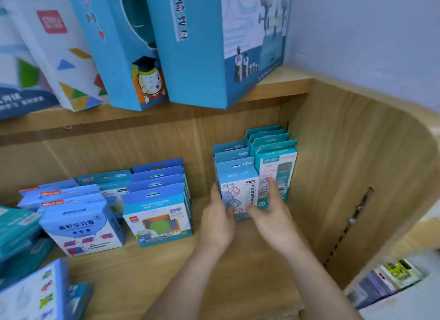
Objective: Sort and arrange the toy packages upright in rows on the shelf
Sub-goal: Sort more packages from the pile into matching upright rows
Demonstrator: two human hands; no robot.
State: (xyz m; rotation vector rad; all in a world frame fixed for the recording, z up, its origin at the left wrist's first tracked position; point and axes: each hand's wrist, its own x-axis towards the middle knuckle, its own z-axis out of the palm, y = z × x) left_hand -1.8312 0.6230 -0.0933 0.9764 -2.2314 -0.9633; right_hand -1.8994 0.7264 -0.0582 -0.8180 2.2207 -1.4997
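On the wooden shelf (238, 267) a row of three light-blue toy packages stands upright. My left hand (217, 218) lies against the left side of the front blue package (238, 188), with fingers straight. My right hand (271, 214) is in front of its right edge, fingers spread and touching it and the front teal package (277, 169) of the row beside it. To the left stand more upright rows: the green-circle package (158, 217) in front of one, the white-and-blue package (85, 226) in front of another.
The shelf's wooden side wall (345, 188) is close on the right, the back panel behind the rows. Big blue boxes (195, 45) stand on the upper shelf overhead. Teal packages (16, 226) and a loose package (33, 293) lie at the left.
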